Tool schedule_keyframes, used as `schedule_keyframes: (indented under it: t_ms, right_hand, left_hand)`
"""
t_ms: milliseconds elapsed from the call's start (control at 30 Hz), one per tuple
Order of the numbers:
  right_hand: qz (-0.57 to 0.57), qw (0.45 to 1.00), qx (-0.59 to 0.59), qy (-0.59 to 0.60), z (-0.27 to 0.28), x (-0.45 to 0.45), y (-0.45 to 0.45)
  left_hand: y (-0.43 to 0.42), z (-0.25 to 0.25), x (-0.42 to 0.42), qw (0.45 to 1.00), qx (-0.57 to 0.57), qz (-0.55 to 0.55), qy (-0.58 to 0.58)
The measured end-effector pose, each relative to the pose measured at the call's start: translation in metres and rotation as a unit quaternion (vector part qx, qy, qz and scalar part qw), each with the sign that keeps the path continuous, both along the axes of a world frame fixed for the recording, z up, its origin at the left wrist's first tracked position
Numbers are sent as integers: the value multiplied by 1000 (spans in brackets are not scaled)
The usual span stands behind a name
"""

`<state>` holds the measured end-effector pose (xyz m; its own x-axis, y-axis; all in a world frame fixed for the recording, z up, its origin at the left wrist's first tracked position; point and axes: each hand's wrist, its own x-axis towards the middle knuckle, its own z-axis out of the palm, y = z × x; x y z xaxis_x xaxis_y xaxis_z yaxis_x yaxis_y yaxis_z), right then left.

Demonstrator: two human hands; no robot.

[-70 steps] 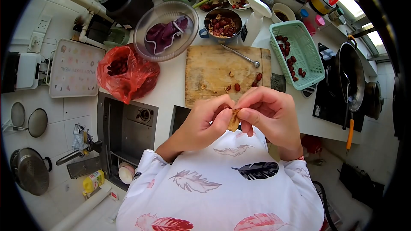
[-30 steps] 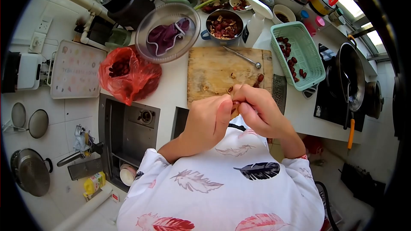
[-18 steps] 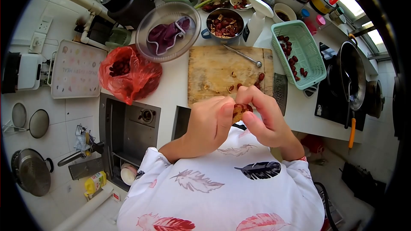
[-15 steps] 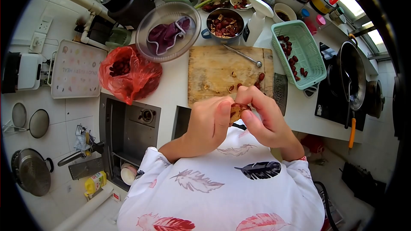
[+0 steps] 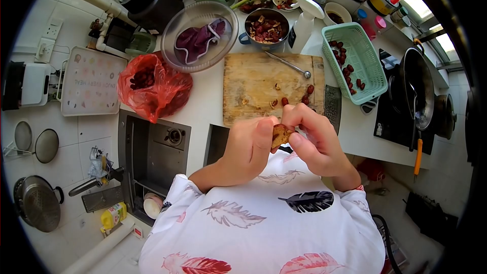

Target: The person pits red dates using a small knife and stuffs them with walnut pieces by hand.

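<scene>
Currently L hand [image 5: 252, 143] & R hand [image 5: 314, 141] pinch a split red date [image 5: 280, 135] btwn them, fingers nearly together, at 6 o'clock from chopping board [image 5: 253, 78]. Whole dates [image 5: 310, 89] lie on board approx 3–5 o'clock; green basket [image 5: 364, 58] w/ more, 2–3.

The fruit [image 5: 280, 136] is golden-brown, the basket [image 5: 362, 57] mint-green.

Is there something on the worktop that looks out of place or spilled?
Mildly, yes: a crumpled purple cloth lies in the translucent plastic bowl, odd among food. Small scraps lie loose on the wooden cutting board near red dates; I see no spilled liquid.
</scene>
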<state>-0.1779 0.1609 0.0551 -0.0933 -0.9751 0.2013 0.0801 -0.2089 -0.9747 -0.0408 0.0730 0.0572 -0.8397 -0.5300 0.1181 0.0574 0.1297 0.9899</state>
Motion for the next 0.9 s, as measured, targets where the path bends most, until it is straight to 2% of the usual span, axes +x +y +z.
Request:
schedule_keyframes:
  t_ms: [33,67,100,133,233,300,367,433,467,500,533,567,600,667,733,800,833,867,900]
  right_hand:
    - [3,1000,28,10,0,-2,1]
    - [3,1000,28,10,3,-2,1]
    - [6,996,77,34,8,-3,1]
    - [9,990,126,58,10,-4,1]
    - [17,991,122,50,8,-5,-2]
    - [20,991,125,34,7,-4,-1]
    - [23,992,126,18,4,-4,-2]
    - [40,977,152,-146,-7,-6,-1]
    - [44,972,179,-148,-21,-16,4]
    - [-30,966,252,-46,-38,-23,9]
    - [-104,941,318,57,-58,-30,15]
    - [-184,875,348,281,-92,-36,29]
    - [-251,756,360,485,-129,-39,46]
    - [-281,617,513,526,-181,-38,78]
    - [-296,617,540,489,-222,-35,103]
    - [-312,619,566,447,-239,-32,113]
    - [-344,652,538,409,-244,-33,116]
    - [-374,681,508,370,-248,-34,119]
    - [-376,680,512,367,-253,-36,122]
  left_hand:
    - [-1,-2,-1,1000,0,0,0]
    - [-2,-4,-2,996,-87,14,-2]
    - [-3,-5,-3,984,-174,28,-4]
    - [-3,-7,-3,984,-174,27,-4]
    - [-2,-8,-3,978,-205,47,-4]
    - [1,-7,-1,998,-42,38,-35]
    - [0,-6,1,998,-8,21,-52]
    - [-1,-11,0,997,29,2,-70]
    - [-3,-23,-4,994,70,19,-85]
    - [-7,-38,-8,989,108,36,-98]
    - [-13,-60,-11,989,108,31,-97]
    - [-19,-90,-11,981,152,40,-116]
    - [-23,-117,-11,970,196,48,-137]
    - [-25,-165,-11,964,188,64,-176]
    - [-24,-200,-13,955,183,85,-215]
    - [-28,-219,-15,953,-34,77,-289]
    - [-32,-224,-18,953,-35,73,-291]
    - [-35,-230,-20,934,-117,56,-331]
    - [-37,-234,-22,907,-198,38,-369]
